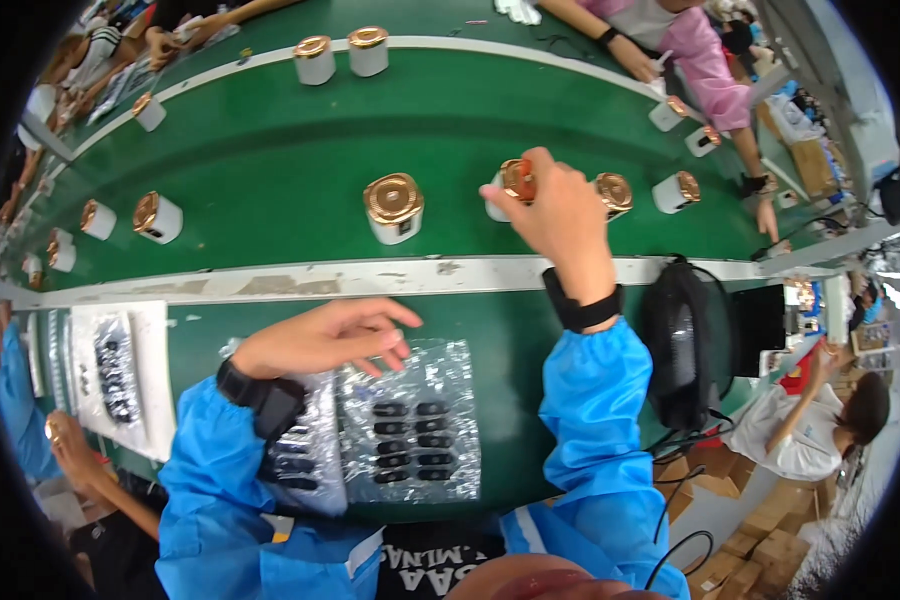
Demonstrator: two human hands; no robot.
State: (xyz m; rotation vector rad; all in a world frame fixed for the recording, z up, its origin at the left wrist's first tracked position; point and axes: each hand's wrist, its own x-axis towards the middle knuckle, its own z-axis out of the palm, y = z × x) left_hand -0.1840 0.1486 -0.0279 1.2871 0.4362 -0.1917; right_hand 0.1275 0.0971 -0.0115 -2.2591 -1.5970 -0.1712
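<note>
Right hand point(555, 205) at centre-right of frame, fingers closed around a white cylindrical unit with a copper-coloured top point(515, 182) standing on the green conveyor belt point(270, 180). Left hand point(325, 337) at lower centre, palm down, fingers loosely spread and gripping nothing, fingertips resting on the upper edge of a clear plastic blister tray point(410, 420). Tray lies on the green counter point(500, 330) just below the belt's pale rail; it holds two columns of small black parts point(411, 440) in its pockets. A second clear tray point(305, 450), partly under the left forearm, also shows dark parts. Another white unit with copper top point(394, 207) stands on the belt left of the gripped one; a further one point(613, 193) stands just right of it
</note>
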